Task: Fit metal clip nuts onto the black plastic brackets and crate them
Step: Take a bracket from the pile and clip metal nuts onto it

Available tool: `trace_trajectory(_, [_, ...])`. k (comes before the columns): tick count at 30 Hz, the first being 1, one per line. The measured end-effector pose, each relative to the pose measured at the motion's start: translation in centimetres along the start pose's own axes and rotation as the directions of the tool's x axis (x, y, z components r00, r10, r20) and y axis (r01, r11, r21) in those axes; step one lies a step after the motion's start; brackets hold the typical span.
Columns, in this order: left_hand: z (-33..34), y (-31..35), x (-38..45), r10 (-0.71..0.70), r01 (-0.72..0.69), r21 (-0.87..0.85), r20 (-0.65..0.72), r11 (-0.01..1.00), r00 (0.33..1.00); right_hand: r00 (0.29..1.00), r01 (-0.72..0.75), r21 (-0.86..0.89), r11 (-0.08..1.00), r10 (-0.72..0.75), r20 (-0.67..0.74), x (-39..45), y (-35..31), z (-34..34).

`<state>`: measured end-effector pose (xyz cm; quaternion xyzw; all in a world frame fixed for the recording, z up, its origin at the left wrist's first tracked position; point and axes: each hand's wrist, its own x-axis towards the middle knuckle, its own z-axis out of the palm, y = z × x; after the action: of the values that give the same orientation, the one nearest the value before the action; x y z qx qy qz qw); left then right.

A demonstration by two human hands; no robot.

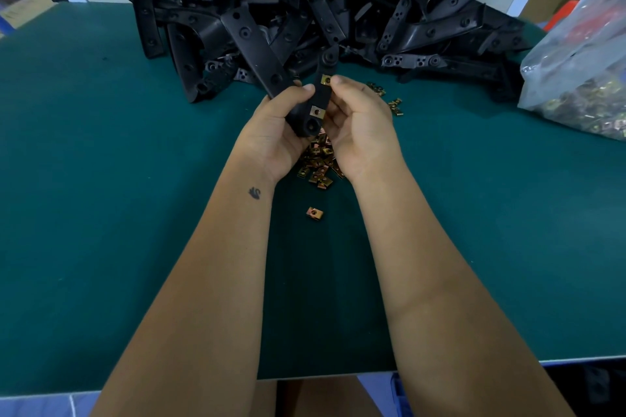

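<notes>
Black plastic bracket (267,61), two brass-coloured clip nuts fitted.
Left hand (271,132) closed around bracket; right hand (359,125) pinches upper clip nut (326,79); loose nuts (318,162) on green surface (101,179).

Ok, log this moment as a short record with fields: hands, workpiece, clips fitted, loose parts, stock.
left hand: left hand wraps the lower end of the long black plastic bracket
right hand: right hand pinches the upper brass-coloured metal clip nut on the bracket edge
clips fitted: a second clip nut sits lower down
loose parts: small heap of clip nuts on the green table mat
stock: pile of black brackets behind; clear plastic bag of clip nuts far right
</notes>
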<state>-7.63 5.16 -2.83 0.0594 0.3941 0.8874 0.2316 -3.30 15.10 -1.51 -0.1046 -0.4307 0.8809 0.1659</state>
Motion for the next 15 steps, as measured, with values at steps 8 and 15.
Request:
trace_trajectory(8, [-0.11,0.15,-0.15,0.01,-0.014,0.111,0.035,0.994,0.999,1.0,-0.004,-0.022,1.0,0.004,0.008,0.05,0.0,-0.41])
trace_trajectory(15, [-0.13,-0.04,-0.03,0.009,-0.01,0.076,0.018,0.997,1.0,0.999,-0.03,-0.019,0.999,0.031,0.044,0.15,-0.16,-0.61])
